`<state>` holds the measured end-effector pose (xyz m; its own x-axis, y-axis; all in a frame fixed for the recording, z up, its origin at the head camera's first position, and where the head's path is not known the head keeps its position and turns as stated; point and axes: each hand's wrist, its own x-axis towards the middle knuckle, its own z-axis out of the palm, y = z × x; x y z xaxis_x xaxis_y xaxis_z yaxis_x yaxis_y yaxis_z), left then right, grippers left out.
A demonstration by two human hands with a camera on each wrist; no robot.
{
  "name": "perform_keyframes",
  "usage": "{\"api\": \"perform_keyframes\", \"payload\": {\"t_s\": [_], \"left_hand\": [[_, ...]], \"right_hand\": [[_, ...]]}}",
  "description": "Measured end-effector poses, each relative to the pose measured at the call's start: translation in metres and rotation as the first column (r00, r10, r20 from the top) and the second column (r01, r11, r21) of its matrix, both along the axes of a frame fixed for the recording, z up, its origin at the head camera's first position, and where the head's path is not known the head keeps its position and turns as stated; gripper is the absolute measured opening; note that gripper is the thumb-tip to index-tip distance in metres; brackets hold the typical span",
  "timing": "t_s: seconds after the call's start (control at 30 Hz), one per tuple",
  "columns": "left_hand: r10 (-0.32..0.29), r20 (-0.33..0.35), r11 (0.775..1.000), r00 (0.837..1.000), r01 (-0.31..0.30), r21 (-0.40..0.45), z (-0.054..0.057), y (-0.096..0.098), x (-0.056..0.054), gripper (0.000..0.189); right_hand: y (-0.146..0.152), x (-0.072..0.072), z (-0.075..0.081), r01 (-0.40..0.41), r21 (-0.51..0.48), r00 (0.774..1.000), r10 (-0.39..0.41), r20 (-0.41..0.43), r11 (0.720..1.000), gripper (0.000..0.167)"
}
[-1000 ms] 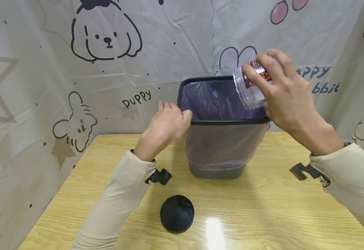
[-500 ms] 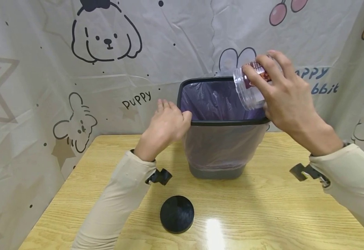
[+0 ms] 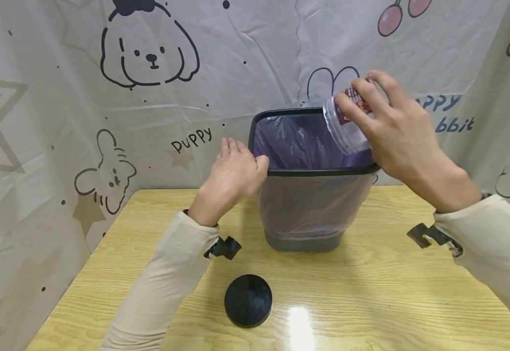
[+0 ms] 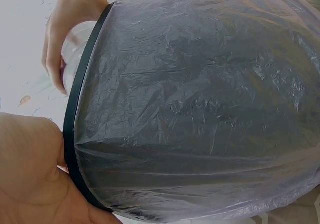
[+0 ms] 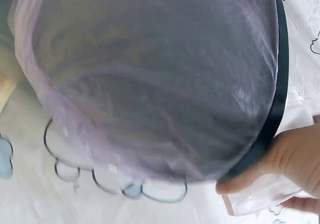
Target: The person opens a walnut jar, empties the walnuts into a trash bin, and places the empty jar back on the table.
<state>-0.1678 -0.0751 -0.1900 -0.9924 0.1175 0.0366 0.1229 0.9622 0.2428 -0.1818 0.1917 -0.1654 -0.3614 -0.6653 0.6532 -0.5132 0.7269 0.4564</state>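
In the head view a trash can (image 3: 307,209) with a dark rim and a thin purplish liner bag (image 3: 290,141) stands on the table. My left hand (image 3: 235,170) holds the rim at its left front corner; the left wrist view shows the rim (image 4: 74,114) against that hand. In my right hand (image 3: 401,126) is a clear plastic jar (image 3: 347,131) with a dark red label. The jar lies tilted over the right side of the can, its mouth facing left and down. No contents show in it. My right thumb (image 5: 245,179) is close by the rim.
A round black lid (image 3: 248,300) lies on the wooden table (image 3: 368,302) in front of the can. Behind hangs a pale curtain (image 3: 237,87) printed with cartoon animals, close to the table's back edge.
My right hand has shifted slightly left with the jar, further over the can. The left hand, trash can and lid have stayed in place.
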Motion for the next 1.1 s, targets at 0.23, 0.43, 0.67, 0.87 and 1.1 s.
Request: {"api": "perform_keyframes", "payload": {"t_s": [0.23, 0.43, 0.67, 0.87, 1.1], "left_hand": [[-0.006, -0.006, 1.000, 1.000, 0.006, -0.016, 0.001, -0.001, 0.001, 0.069], [-0.004, -0.010, 1.000, 1.000, 0.004, -0.025, 0.001, -0.001, 0.000, 0.069], [-0.004, -0.009, 1.000, 1.000, 0.004, -0.023, 0.000, -0.001, 0.000, 0.069], [0.001, -0.008, 1.000, 1.000, -0.001, -0.006, 0.000, 0.000, 0.000, 0.069], [-0.002, -0.007, 1.000, 1.000, 0.002, 0.000, 0.000, -0.001, 0.000, 0.069]], "right_hand": [[0.005, -0.003, 0.008, -0.022, 0.309, 1.000, 0.021, 0.004, 0.951, 0.091], [0.012, -0.006, 0.006, -0.081, 0.341, 0.994, 0.100, -0.038, 0.937, 0.100], [0.013, -0.007, 0.001, -0.103, 0.319, 0.992, 0.119, -0.031, 0.942, 0.101], [0.014, -0.006, 0.001, -0.102, 0.274, 0.993, 0.114, -0.028, 0.956, 0.092], [0.024, 0.001, 0.004, 0.068, -0.080, 0.987, -0.055, 0.151, 0.995, 0.094]]}}
